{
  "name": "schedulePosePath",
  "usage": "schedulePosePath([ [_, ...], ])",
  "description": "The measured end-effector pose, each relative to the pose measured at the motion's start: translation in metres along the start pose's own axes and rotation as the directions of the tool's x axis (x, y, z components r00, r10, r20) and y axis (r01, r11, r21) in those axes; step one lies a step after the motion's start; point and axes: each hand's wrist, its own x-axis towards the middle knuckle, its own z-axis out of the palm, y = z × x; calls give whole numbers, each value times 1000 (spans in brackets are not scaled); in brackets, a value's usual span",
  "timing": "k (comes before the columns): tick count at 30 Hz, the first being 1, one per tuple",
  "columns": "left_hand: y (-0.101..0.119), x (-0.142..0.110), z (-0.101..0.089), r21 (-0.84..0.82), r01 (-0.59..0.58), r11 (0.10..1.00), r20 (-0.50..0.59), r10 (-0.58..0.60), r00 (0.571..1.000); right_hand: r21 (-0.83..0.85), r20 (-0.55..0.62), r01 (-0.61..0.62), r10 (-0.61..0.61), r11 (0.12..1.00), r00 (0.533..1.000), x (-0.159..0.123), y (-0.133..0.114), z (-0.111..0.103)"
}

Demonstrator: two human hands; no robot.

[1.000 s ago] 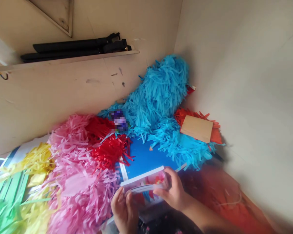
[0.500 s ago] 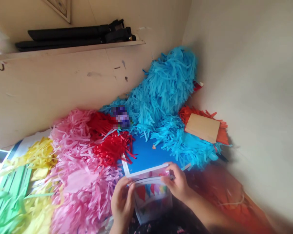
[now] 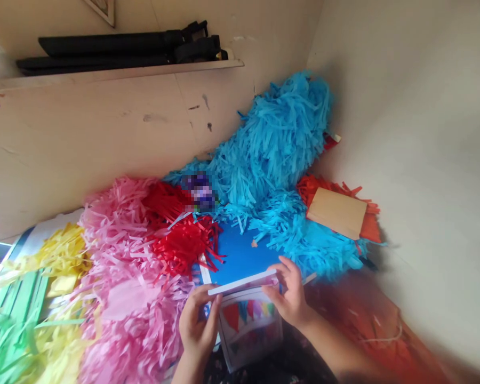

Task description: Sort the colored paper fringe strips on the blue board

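Observation:
Both of my hands hold a printed packet [image 3: 250, 325] low in front of me, over my lap. Its front shows a row of colourful bunting flags, and its surface looks like shiny clear plastic. A straight white edge [image 3: 242, 283] runs along its top; whether it is a folded flap or a separate card, I cannot tell. My left hand [image 3: 200, 320] pinches the top left corner between thumb and fingers. At the top right corner, my right hand [image 3: 288, 296] grips with thumb below and fingers behind. Just beyond lies a blue board [image 3: 240, 253] with a white border.
Pink tissue fringe [image 3: 124, 320] and red fringe [image 3: 188, 242] are heaped to the left. Yellow [image 3: 66, 248] and green strips [image 3: 8, 341] lie farther left. Blue fringe [image 3: 284, 144] piles into the corner. A tan card [image 3: 336, 212] rests on orange fringe [image 3: 370, 224]. Black cases [image 3: 116, 48] sit on a wall shelf [image 3: 144, 73].
The packet's top has tilted, and its white edge now shows as a straight band. My right fingers have risen slightly. The view has shifted a little.

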Motion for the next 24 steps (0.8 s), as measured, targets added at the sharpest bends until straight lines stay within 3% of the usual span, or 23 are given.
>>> schedulePosePath([
  [3,2,2,1,-72,43,996,-28,-46,999,-73,134,91,-80,993,988,10,-5,-6],
  [8,4,15,-11,-2,-105,994,232,103,967,-24,163,151,-145,988,976,21,-9,-11],
  [13,7,24,-17,-38,-132,990,329,137,934,64,225,148,-159,987,961,24,-13,-11],
  [18,16,32,-11,127,-102,987,348,52,936,35,288,67,-75,997,955,32,-18,-11],
  [24,27,56,-5,263,-246,933,500,86,862,-4,323,115,-108,993,940,43,-15,-11],
])
